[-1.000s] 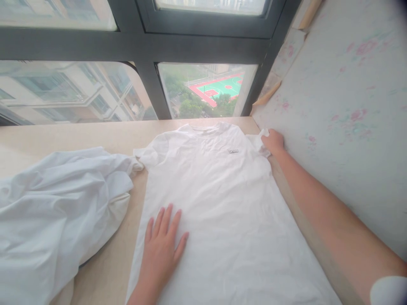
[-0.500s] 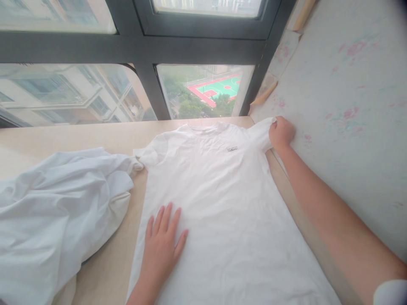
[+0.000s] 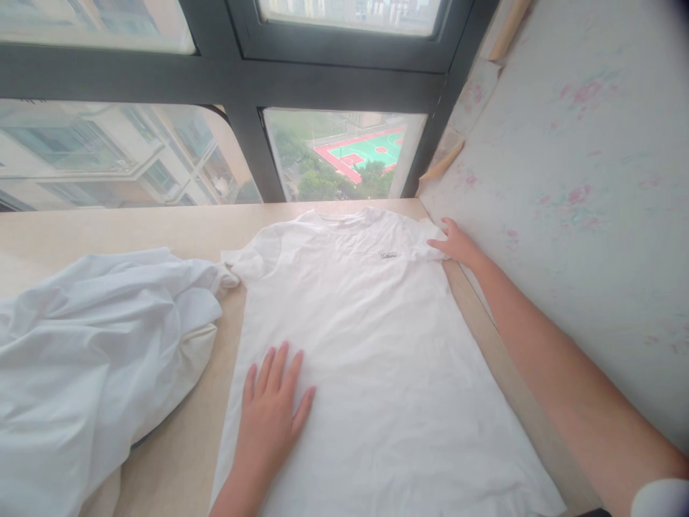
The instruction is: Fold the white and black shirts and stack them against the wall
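Note:
A white T-shirt [image 3: 355, 345] lies spread out front side up, its collar toward the window and a small dark print on the chest. My left hand [image 3: 274, 409] rests flat on the shirt's lower left part, fingers stretched and slightly apart. At the shirt's right sleeve, my right hand [image 3: 452, 243] has its thumb and fingers spread, with the fingertips at the sleeve's edge. The shirt's left sleeve touches or nearly touches a heap of white cloth [image 3: 102, 359].
The shirt lies on a pale wooden surface [image 3: 177, 445] below a dark-framed window [image 3: 344, 86]. A wall with flowered paper [image 3: 581, 215] closes off the right side, its paper peeling near the window corner. The white cloth heap fills the left.
My right hand has let go of the right sleeve and opened. The sleeve, stretched out and raised before, now lies lower. My left hand stays flat on the shirt.

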`<state>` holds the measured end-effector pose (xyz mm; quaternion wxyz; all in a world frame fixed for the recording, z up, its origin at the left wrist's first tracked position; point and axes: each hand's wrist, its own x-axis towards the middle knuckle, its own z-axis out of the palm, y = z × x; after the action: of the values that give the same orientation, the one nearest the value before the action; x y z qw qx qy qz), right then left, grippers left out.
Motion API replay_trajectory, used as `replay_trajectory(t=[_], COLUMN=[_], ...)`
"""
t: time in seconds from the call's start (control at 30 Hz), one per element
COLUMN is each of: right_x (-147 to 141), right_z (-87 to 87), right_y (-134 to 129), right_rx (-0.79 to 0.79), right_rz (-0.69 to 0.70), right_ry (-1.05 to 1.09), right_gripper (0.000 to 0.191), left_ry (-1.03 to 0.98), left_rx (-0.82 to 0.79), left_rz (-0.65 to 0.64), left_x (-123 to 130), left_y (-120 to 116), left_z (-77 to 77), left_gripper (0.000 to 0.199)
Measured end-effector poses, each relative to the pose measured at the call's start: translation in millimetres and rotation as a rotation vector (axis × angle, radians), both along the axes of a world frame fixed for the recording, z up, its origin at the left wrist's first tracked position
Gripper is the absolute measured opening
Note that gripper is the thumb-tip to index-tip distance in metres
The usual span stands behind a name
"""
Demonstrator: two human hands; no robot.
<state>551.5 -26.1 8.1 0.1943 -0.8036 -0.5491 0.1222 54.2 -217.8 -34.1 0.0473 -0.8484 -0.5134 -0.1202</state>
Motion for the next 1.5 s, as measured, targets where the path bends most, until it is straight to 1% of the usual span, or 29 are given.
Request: replay_trajectory(t=[0.03, 0.1, 0.23, 0.3, 0.37, 0.47, 0.5, 0.53, 0.57, 0.63, 0.67, 0.7, 0.73, 0.77, 0.8, 0.87, 0.9, 0.93, 0.97, 1.03, 1.1, 1.17, 1.3, 1.37, 1.5], right_x=[1.3, 3.8, 7.9, 8.4, 7.7, 4.7, 3.2, 1.4, -1.0, -7.6, -11.9, -16.8, -22.0, -27.3, -32.4, -40.6, -43.4, -45.1, -45.7, -44.6, -41.4, -37.6, -29.3, -25.0, -19.4], right_z=[-1.0, 0.3, 9.1, 12.3, 13.4, 13.1, 13.1, 13.4, 13.9, 15.4, 16.0, 16.1, 15.5, 13.7, 10.8, 2.0, -3.4, -8.9, -14.1, -22.3, -27.2, -30.2, -36.8, -40.4, -44.1], right_y=[0.0, 1.3, 6.1, 7.4, 7.7, 7.2, 6.8, 6.1, 5.0, 1.0, -2.3, -6.5, -11.7, -17.6, -24.0, -36.8, -42.6, -47.6, -51.7, -57.8, -62.3, -67.2, -79.4, -84.2, -87.3], right_rx=[-0.012, -0.027, -0.006, 0.006, -0.065, -0.256, -0.284, -0.272, -0.219, -0.022, 0.094, 0.200, 0.280, 0.324, 0.333, 0.274, 0.233, 0.200, 0.181, 0.175, 0.183, 0.203, 0.248, 0.249, 0.245], right_rz=[0.010, 0.006, -0.017, -0.055, -0.108, -0.136, -0.138, -0.149, -0.172, -0.230, -0.242, -0.223, -0.163, -0.061, 0.070, 0.371, 0.500, 0.598, 0.662, 0.702, 0.672, 0.599, 0.370, 0.282, 0.187], right_ry=[-0.023, -0.104, -0.296, -0.386, -0.413, -0.340, -0.306, -0.277, -0.256, -0.237, -0.243, -0.257, -0.278, -0.303, -0.327, -0.361, -0.369, -0.373, -0.374, -0.376, -0.389, -0.404, -0.437, -0.456, -0.443], right_gripper=[0.086, 0.081, 0.059, 0.050, 0.043, 0.038, 0.036, 0.034, 0.032, 0.032, 0.034, 0.036, 0.037, 0.036, 0.035, 0.035, 0.038, 0.042, 0.045, 0.047, 0.046, 0.043, 0.036, 0.032, 0.021], left_ry=[0.000, 0.005, 0.009, 0.004, -0.004, -0.010, -0.009, -0.008, -0.007, -0.007, -0.007, -0.009, -0.011, -0.013, -0.015, -0.017, -0.016, -0.014, -0.010, 0.000, 0.008, 0.012, -0.008, -0.027, -0.044], left_rx=[0.003, 0.003, -0.011, -0.009, -0.003, 0.003, 0.001, -0.001, -0.004, -0.008, -0.010, -0.009, -0.007, -0.009, -0.011, -0.021, -0.029, -0.037, -0.044, -0.060, -0.078, -0.097, -0.099, -0.083, -0.064], left_rz=[-0.001, -0.001, 0.000, 0.000, -0.002, -0.006, -0.007, -0.006, -0.004, -0.004, -0.005, -0.004, -0.004, -0.003, -0.001, 0.004, 0.004, 0.004, 0.005, 0.005, 0.010, 0.016, 0.036, 0.039, 0.033], left_x=[0.0, 0.0, 0.3, 0.7, 1.1, 1.5, 1.4, 1.4, 1.3, 1.2, 1.2, 1.3, 1.3, 1.4, 1.4, 1.1, 0.8, 0.3, -0.2, -1.3, -2.1, -2.1, 0.8, 2.6, 4.3], left_y=[0.2, 0.7, 1.4, 1.6, 1.7, 1.8, 1.8, 1.9, 1.9, 2.0, 2.0, 2.0, 1.9, 1.9, 1.8, 1.8, 2.0, 2.2, 2.6, 3.7, 5.2, 6.7, 8.1, 7.9, 6.3], left_z=[-0.3, -0.8, 0.5, 1.6, 2.2, 1.9, 1.6, 1.3, 1.0, 0.9, 0.9, 0.9, 1.0, 1.1, 1.1, 1.1, 1.2, 1.4, 1.6, 2.6, 3.9, 4.9, 4.3, 3.1, 1.5], left_gripper=[0.051, 0.050, 0.050, 0.050, 0.050, 0.050, 0.050, 0.050, 0.050, 0.050, 0.050, 0.050, 0.050, 0.049, 0.049, 0.049, 0.049, 0.050, 0.050, 0.050, 0.050, 0.050, 0.049, 0.048, 0.049])
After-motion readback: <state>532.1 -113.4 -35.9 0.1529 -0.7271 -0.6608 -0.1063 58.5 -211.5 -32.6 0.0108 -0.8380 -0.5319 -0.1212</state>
